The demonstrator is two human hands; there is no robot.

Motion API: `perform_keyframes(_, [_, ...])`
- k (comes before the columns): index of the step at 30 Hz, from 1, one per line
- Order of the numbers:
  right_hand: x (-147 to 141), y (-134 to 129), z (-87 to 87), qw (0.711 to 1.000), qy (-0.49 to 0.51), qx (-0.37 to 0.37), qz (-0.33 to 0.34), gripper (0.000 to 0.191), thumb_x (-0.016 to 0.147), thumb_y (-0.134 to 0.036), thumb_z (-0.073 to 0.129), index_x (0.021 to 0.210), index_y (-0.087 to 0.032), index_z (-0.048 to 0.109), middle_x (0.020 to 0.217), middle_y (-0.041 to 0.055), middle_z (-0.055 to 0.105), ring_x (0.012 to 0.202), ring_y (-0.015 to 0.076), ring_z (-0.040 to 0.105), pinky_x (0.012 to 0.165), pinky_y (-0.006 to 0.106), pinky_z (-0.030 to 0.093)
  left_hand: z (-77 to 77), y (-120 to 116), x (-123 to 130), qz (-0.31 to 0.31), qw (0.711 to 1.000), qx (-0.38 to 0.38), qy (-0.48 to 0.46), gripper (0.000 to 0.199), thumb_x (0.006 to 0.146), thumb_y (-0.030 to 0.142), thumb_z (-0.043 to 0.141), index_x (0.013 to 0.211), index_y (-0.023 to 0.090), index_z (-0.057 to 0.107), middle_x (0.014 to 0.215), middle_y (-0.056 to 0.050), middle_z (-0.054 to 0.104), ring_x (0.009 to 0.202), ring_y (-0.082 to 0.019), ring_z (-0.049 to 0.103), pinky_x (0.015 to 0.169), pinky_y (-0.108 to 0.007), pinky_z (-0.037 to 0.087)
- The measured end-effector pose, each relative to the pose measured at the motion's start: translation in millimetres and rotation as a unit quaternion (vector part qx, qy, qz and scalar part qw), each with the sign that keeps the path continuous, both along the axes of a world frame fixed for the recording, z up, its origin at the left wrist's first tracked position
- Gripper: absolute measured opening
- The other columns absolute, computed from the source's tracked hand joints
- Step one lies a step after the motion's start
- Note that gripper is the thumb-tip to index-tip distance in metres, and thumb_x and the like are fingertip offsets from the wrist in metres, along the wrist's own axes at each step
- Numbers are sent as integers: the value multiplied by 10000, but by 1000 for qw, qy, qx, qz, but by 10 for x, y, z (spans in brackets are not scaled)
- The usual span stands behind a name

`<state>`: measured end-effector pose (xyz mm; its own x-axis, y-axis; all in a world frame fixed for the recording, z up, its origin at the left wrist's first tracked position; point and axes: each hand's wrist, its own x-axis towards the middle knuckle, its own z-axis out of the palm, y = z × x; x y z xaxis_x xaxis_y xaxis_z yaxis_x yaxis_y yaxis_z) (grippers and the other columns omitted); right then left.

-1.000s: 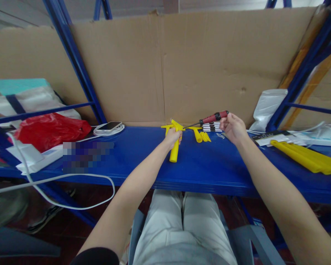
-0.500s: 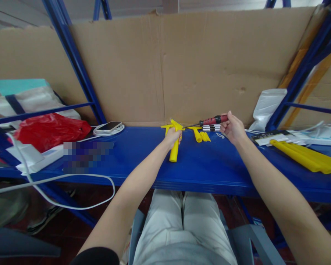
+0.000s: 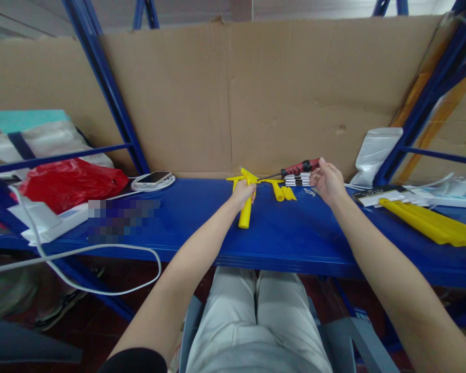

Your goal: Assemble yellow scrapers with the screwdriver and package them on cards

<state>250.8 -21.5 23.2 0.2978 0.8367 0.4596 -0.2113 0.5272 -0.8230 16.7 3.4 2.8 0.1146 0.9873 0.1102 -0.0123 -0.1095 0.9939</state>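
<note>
At the centre of the frame, the left hand (image 3: 244, 194) has its grip wrapped around a yellow T-shaped tool (image 3: 244, 217) at the tabletop (image 3: 202, 217). Right of centre, the right hand's (image 3: 329, 182) grip pinches the handle end of a red screwdriver (image 3: 295, 169); its shaft points left to the tool's head, though the tip is too small to make out. Small yellow pieces (image 3: 288, 194) lie between the hands.
</note>
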Motion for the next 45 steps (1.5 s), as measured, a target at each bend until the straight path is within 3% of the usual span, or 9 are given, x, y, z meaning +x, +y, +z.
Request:
perform_keyframes(6, [-11, -7, -3, 1000, 0, -16, -1, 374, 703, -541, 704, 762, -217, 526, 427, -92, 369, 356, 75, 391, 356, 202, 324, 6, -1, 1, 1, 1000, 6, 4, 265, 756, -6, 449, 582, 187, 398, 403, 81, 385, 294, -43, 358, 351, -167, 273])
perform_keyframes(12, [-19, -47, 29, 999, -3, -16, 42, 279, 790, -440, 651, 741, -210, 501, 566, -46, 521, 445, 83, 487, 410, 204, 383, 18, -15, -1, 18, 1000, 9, 12, 269, 752, 10, 480, 569, 185, 391, 393, 87, 370, 296, -42, 358, 363, -163, 281])
perform_keyframes(22, [11, -10, 12, 999, 13, -24, 23, 428, 667, -518, 739, 702, -220, 434, 550, -61, 471, 434, 80, 452, 383, 208, 350, 8, -3, -2, 14, 1000, 16, 10, 249, 763, 10, 453, 599, 188, 396, 413, 86, 386, 293, -49, 356, 354, -172, 273])
perform_keyframes(29, [1, -13, 6, 999, 2, -31, 28, 367, 723, -555, 677, 789, -225, 529, 450, -85, 367, 384, 79, 396, 376, 209, 343, -3, 8, -3, 17, 1000, 11, 7, 224, 742, 15, 484, 616, 186, 412, 411, 88, 383, 301, -45, 357, 367, -166, 291])
perform_keyframes(37, [-76, -136, 82, 998, 6, -24, 65, 276, 751, -410, 697, 734, -205, 513, 578, -46, 532, 472, 76, 497, 432, 200, 402, 30, -21, -3, 28, 999, 8, 17, 264, 748, 3, 465, 579, 192, 389, 385, 90, 368, 287, -50, 361, 358, -168, 280])
perform_keyframes(45, [-15, -38, 30, 999, 9, -19, 35, 424, 658, -518, 749, 711, -223, 448, 559, -67, 487, 453, 82, 469, 393, 205, 374, 55, -66, -6, 33, 999, 6, 34, 251, 735, 11, 477, 581, 192, 397, 380, 83, 387, 295, -59, 371, 370, -172, 292])
